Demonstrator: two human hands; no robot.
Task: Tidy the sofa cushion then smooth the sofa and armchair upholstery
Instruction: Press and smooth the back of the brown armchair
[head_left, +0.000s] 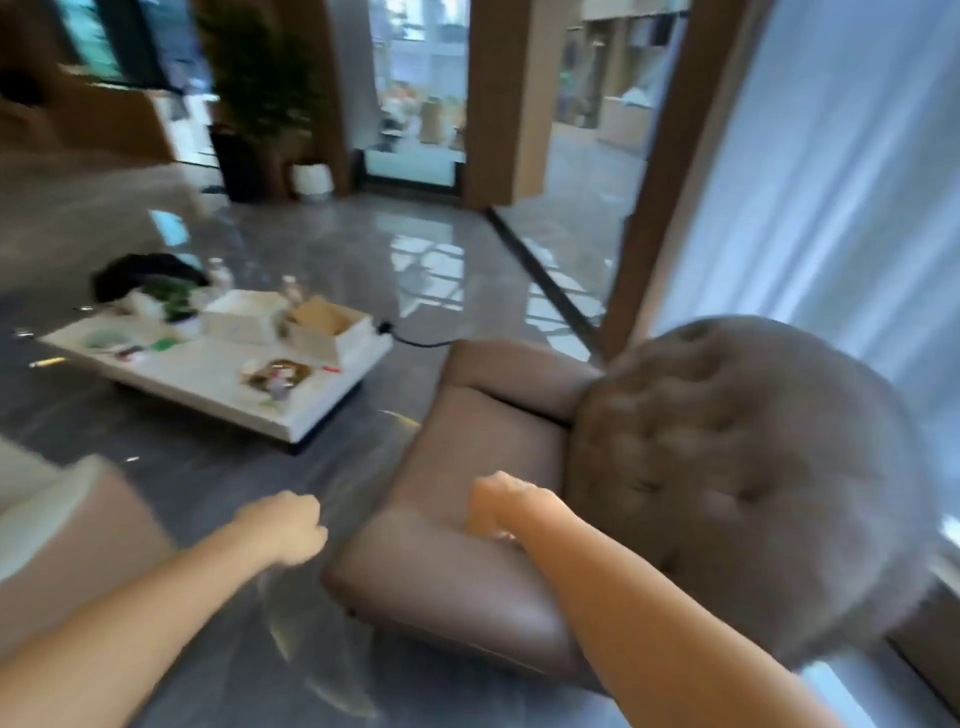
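Armchair (519, 467): brown seat and arms, tufted grey round back, blurred.
Right hand (501, 501): fingers curled, over near armrest.
Left hand (288, 527): loose fist, above grey floor (363, 260).
Coffee table (208, 379): white, low, cluttered, holding open cardboard box (327, 325).

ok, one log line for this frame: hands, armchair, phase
phase: at armchair | left hand: loose fist, above floor, holding nothing | right hand: curled over near armrest, contact unclear | image: motion-blurred

Head view looks down, close over the armchair (467, 499).
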